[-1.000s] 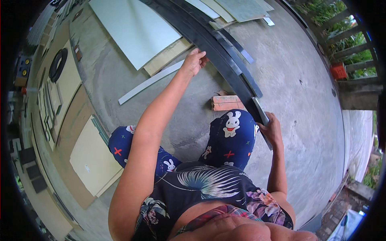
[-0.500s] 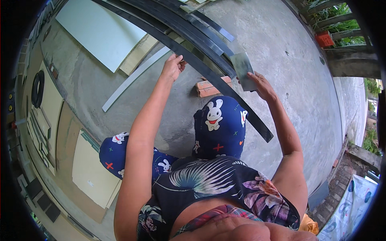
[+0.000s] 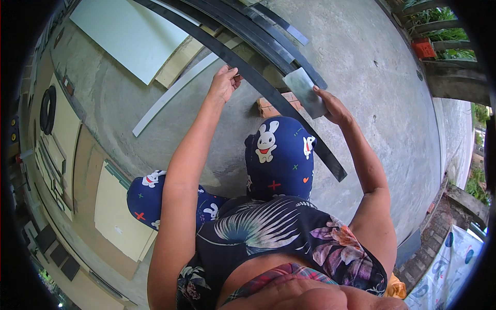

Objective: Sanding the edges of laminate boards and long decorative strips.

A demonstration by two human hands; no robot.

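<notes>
A long black strip (image 3: 279, 98) runs from the upper left, across and in front of me, to a free end beside my covered right knee. My left hand (image 3: 225, 83) is closed, its fingers curled at the strip's near edge. My right hand (image 3: 335, 107) grips a flat grey-green rectangular plate (image 3: 306, 93) by its right side, thumb on top. The plate's lower end lies close to the strip's far edge; whether they touch I cannot tell. Under the strip sits an orange-red brick stack (image 3: 267, 107), partly hidden by it.
More dark strips (image 3: 248, 31) lie in a pile beyond. A pale strip (image 3: 175, 93) and a white board (image 3: 129, 39) are on the concrete floor to the left, with panels (image 3: 121, 214) further left. An orange crate (image 3: 423, 49) stands by the far-right fence.
The plate has swung left and tilted, its upper end now nearer the strip pile. The black strip's free end has shifted slightly left. My left hand stays at the strip's edge.
</notes>
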